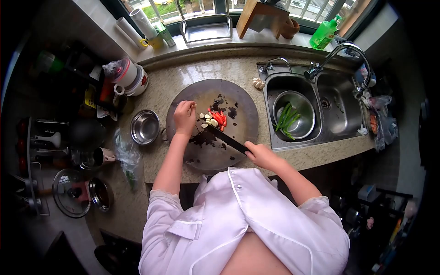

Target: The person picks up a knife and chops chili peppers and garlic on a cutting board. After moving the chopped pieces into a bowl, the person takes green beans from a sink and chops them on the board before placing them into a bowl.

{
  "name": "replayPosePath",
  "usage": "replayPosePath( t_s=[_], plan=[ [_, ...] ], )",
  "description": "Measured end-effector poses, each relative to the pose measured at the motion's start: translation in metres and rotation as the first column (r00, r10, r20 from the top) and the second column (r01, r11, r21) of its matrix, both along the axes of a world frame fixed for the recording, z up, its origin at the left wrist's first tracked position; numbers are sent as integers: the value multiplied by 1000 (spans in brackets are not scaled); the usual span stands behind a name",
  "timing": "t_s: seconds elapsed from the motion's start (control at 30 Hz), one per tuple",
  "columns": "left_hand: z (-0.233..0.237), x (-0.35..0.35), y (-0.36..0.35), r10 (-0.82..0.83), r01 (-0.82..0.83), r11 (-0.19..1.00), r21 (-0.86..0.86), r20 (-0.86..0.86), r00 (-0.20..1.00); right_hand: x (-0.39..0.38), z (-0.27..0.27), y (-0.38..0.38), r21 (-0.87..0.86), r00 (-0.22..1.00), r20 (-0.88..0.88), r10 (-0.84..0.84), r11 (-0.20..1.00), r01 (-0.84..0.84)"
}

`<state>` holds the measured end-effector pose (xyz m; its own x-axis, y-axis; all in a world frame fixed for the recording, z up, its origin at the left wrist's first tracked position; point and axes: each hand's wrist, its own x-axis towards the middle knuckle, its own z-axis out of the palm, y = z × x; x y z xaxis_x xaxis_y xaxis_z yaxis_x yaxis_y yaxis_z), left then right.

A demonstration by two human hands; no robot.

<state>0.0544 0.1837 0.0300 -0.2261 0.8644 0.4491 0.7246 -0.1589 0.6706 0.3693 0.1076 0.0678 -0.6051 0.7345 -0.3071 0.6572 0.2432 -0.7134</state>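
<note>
"Speckled counter, bright window behind. What's in hand?"

"Right hand grips a knife by its handle, the proper hold; it looks stiff. The blade is over the round board. Left hand has bunched fingers; I can't tell what they hold."

"Beside the tip?"

"Garlic, probably firm and slippery, and red pepper pieces."

"Labels?"

"Green bottle has one, unreadable."
</note>
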Motion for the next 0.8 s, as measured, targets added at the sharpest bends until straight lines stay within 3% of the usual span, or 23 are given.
replayPosePath(
  t_s=[0.1,0.33,0.6,0.8],
  plan=[
    [4,-10,-36,0,3,1000,27,-90,996,-14,6,3,-7,995,93,34,999,-33],
    [-24,31,-94,-38,41,999,19,-128,991,-20,-8,15,71,997,74,-29,997,24],
    [-28,35,-114,-103,114,991,69,-152,983,-17,-3,8,69,996,93,-1,998,-6],
    [-33,38,-112,-43,54,996,64,-167,985,-19,1,2,75,990,135,27,996,-38]
  ],
)
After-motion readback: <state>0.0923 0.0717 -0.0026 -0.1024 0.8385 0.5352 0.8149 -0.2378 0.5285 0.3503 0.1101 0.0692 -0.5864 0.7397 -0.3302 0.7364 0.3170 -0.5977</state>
